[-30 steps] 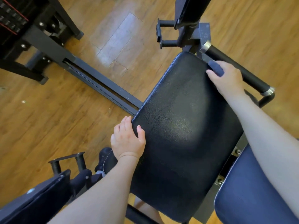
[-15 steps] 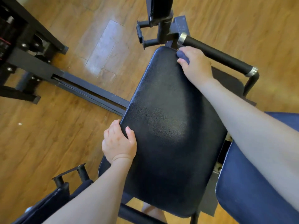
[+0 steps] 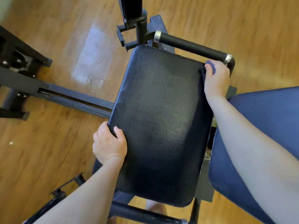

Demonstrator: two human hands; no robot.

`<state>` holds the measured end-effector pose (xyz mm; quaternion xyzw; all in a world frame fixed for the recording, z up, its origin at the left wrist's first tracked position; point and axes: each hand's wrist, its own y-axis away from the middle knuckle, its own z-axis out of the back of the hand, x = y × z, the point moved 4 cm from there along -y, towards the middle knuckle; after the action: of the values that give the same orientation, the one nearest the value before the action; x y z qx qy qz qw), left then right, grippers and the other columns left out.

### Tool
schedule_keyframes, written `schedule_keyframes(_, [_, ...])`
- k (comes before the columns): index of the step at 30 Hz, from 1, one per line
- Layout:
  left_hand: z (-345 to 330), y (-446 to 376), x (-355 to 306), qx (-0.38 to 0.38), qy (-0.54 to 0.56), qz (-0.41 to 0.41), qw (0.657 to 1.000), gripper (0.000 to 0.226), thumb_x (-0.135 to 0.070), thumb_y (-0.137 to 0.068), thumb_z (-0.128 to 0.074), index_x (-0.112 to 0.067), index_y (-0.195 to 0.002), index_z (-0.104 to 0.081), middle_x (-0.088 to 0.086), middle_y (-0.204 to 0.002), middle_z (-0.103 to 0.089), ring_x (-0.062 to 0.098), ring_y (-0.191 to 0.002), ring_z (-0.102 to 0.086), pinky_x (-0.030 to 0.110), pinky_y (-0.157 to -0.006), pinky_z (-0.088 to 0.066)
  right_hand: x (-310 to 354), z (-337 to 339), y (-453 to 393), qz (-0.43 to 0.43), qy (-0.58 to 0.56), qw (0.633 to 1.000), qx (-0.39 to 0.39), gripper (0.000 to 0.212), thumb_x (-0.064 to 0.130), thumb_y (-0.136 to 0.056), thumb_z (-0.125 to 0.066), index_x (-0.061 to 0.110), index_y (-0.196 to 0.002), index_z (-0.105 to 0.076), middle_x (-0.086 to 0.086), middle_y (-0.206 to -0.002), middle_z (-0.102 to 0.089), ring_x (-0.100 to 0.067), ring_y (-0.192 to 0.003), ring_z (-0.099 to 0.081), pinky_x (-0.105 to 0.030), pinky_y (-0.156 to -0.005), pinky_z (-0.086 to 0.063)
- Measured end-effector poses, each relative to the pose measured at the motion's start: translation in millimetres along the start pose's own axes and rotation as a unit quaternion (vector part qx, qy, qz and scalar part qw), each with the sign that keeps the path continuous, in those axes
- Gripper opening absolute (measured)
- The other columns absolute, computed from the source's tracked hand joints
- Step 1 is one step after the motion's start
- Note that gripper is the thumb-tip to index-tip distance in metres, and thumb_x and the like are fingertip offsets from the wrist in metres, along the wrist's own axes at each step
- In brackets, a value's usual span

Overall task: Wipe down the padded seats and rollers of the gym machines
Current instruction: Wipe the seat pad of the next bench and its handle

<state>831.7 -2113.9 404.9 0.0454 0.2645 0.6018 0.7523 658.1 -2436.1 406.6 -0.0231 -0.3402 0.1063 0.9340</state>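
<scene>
A black padded seat (image 3: 160,120) fills the middle of the view. My left hand (image 3: 109,143) grips its left edge, thumb on top of the pad. At the seat's far right corner my right hand (image 3: 216,78) presses a small dark blue cloth (image 3: 211,67) against the edge; most of the cloth is hidden under the fingers. Just beyond that corner runs a black foam handle (image 3: 191,46) with metal end rings.
A blue padded seat (image 3: 258,143) lies at the right, partly under my right forearm. The machine's black upright post (image 3: 139,18) rises behind the seat. A dark steel floor rail (image 3: 72,97) and frame stretch left over the wooden floor (image 3: 40,143). Another bar (image 3: 145,214) crosses below.
My right hand has slid the cloth from the seat's far left corner along the back edge to the far right corner. My left hand keeps its grip on the left edge.
</scene>
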Motion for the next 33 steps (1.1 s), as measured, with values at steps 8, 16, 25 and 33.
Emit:
schedule_keyframes(8, [-1.9, -1.3, 2.0, 0.005, 0.004, -0.001, 1.000, 0.040, -0.036, -0.095, -0.042, -0.017, -0.129, -0.048, 0.012, -0.120, -0.057, 0.031, -0.110, -0.052, 0.044, -0.090, -0.042, -9.2, 4.2, 34.4, -0.088, -0.014, 0.995, -0.047, 0.063, 0.056, -0.081, -0.040, 0.002, -0.108, -0.057, -0.006, -0.109, -0.055, -0.024, -0.105, -0.051, -0.036, -0.093, -0.041])
schedule_keyframes(16, [-5.2, -4.8, 6.9, 0.013, 0.004, -0.019, 1.000, 0.043, -0.035, -0.095, -0.039, -0.011, -0.131, -0.047, 0.013, -0.125, -0.055, 0.031, -0.119, -0.046, 0.046, -0.094, -0.037, -1.5, 7.6, 114.6, -0.099, 0.096, 0.990, -0.026, 0.056, 0.035, -0.088, -0.058, 0.002, -0.132, -0.045, -0.014, -0.142, -0.041, -0.028, -0.129, -0.038, -0.037, -0.110, -0.028])
schedule_keyframes(25, [-5.1, -5.9, 8.6, 0.022, -0.002, -0.036, 0.999, 0.044, -0.037, -0.096, -0.038, -0.012, -0.131, -0.046, 0.010, -0.129, -0.053, 0.029, -0.119, -0.046, 0.047, -0.093, -0.039, 9.6, 14.7, 221.7, -0.090, 0.133, 0.987, 0.000, 0.060, 0.040, -0.087, -0.054, 0.006, -0.135, -0.045, -0.011, -0.143, -0.042, -0.028, -0.134, -0.036, -0.033, -0.111, -0.021])
schedule_keyframes(33, [-7.8, -8.1, 11.3, 0.018, -0.004, -0.066, 0.998, 0.045, -0.037, -0.096, -0.035, -0.012, -0.133, -0.044, 0.007, -0.132, -0.052, 0.027, -0.119, -0.045, 0.045, -0.093, -0.040, 27.1, -2.8, 159.2, -0.065, 0.176, 0.982, -0.004, 0.041, 0.015, -0.095, -0.044, 0.001, -0.134, -0.045, -0.015, -0.147, -0.035, -0.031, -0.138, -0.027, -0.037, -0.113, -0.017])
